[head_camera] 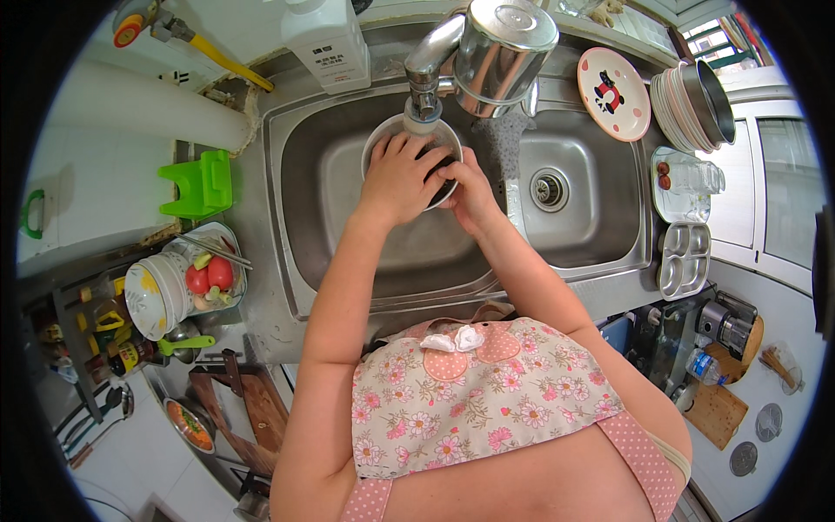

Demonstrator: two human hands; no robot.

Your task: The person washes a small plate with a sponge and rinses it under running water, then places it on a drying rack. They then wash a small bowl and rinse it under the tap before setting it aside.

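A pale round bowl (pixel 373 145) with something dark in it is held over the large left basin (pixel 326 215) of a stainless steel sink, right under the faucet outlet (pixel 423 107). My left hand (pixel 406 176) lies palm down across the bowl, fingers spread and reaching inside; its fingertips are partly hidden by the outlet. With the thumb near the rim, my right hand (pixel 473 192) grips the bowl's right side. What the dark contents are, I cannot tell.
Behind the sink stand a white detergent bottle (pixel 329 49) and a metal faucet cylinder (pixel 505 59). A grey mesh cloth (pixel 505 140) hangs over the divider. Plates (pixel 668 114) and a compartment tray (pixel 685 261) flank the right basin; tomatoes (pixel 220 273), bowls (pixel 153 293) and a green stand (pixel 202 186) are left.
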